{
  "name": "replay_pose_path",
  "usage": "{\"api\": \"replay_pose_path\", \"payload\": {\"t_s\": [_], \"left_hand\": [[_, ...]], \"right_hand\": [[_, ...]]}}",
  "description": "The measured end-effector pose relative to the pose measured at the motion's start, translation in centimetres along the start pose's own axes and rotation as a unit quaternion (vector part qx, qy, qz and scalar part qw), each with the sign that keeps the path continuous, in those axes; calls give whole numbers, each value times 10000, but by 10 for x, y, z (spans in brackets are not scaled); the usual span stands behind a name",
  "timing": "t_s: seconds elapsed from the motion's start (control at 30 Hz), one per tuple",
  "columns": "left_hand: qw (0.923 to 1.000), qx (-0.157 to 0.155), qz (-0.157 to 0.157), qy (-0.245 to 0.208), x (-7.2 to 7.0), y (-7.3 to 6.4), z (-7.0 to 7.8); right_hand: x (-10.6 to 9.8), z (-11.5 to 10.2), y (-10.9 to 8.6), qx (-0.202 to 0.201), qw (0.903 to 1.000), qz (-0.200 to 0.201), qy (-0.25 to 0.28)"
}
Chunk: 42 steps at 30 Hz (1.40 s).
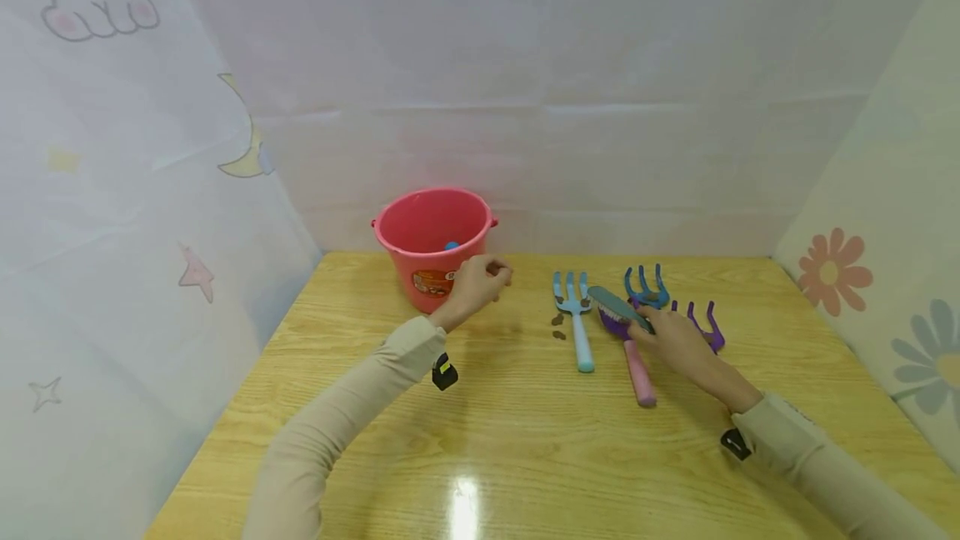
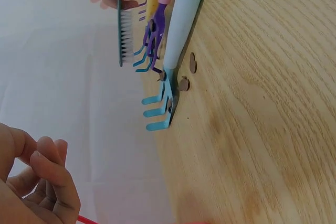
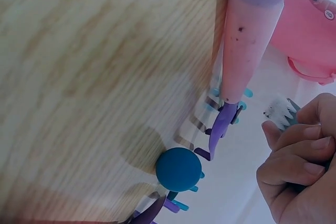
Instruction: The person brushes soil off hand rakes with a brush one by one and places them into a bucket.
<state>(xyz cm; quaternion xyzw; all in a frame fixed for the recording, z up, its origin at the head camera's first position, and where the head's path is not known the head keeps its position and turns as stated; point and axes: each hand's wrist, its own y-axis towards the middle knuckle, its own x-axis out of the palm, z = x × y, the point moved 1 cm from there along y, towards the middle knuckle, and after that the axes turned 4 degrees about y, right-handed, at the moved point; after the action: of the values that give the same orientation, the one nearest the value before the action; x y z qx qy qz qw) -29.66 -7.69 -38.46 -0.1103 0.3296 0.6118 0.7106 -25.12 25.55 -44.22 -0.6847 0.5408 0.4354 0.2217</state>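
Tabletop (image 1: 375,457), brush (image 1: 617,305), illegibly labelled bucket (image 1: 408,267)

Brush (image 1: 617,305): grey-green back, white bristles
Left-hand rake (image 1: 582,342): pale blue, with a mint-green handle end
Middle rake (image 1: 639,373): purple head, pink handle with dark specks
Rear rake (image 1: 655,297): deep blue
Far-right rake (image 1: 715,339): purple
Scattered bits (image 1: 559,335): brown
Bucket (image 1: 407,269): pinkish red
Counter (image 1: 487,432): yellowish wood grain
Sleeves (image 1: 345,398): beige
Left cloth (image 1: 112,223): white, printed with a yellow moon (image 1: 251,160) and pink star (image 1: 197,275)
Right cloth (image 1: 900,215): cream, with red and grey-blue flowers (image 1: 834,273)
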Motion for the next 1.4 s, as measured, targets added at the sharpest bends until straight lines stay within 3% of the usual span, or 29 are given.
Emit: {"api": "replay_pose_path", "payload": {"t_s": [0.13, 0.33, 0.73, 1.07, 1.2, 1.4], "left_hand": [[10000, 5, -60, 19, 7, -1, -2], [9993, -76, -370, -63, 22, -7, -16], [9975, -395, -588, -77, 36, -10, -26], [9861, -558, -1507, -418, 52, -11, -34], [9850, -573, -1591, -342, 58, -12, -35], [9819, -893, -1624, -381, 69, -15, -35]], "right_hand": [[-2, -2, -1, 20, 9997, 21, -258], [0, 0, 1, -180, 9985, 185, -476], [3, 2, -1, -64, 9996, 117, -260], [6, 4, 2, -192, 9986, 235, -431], [6, 5, 1, -139, 9991, 192, -365], [5, 5, 0, -149, 9989, 194, -390]]}}
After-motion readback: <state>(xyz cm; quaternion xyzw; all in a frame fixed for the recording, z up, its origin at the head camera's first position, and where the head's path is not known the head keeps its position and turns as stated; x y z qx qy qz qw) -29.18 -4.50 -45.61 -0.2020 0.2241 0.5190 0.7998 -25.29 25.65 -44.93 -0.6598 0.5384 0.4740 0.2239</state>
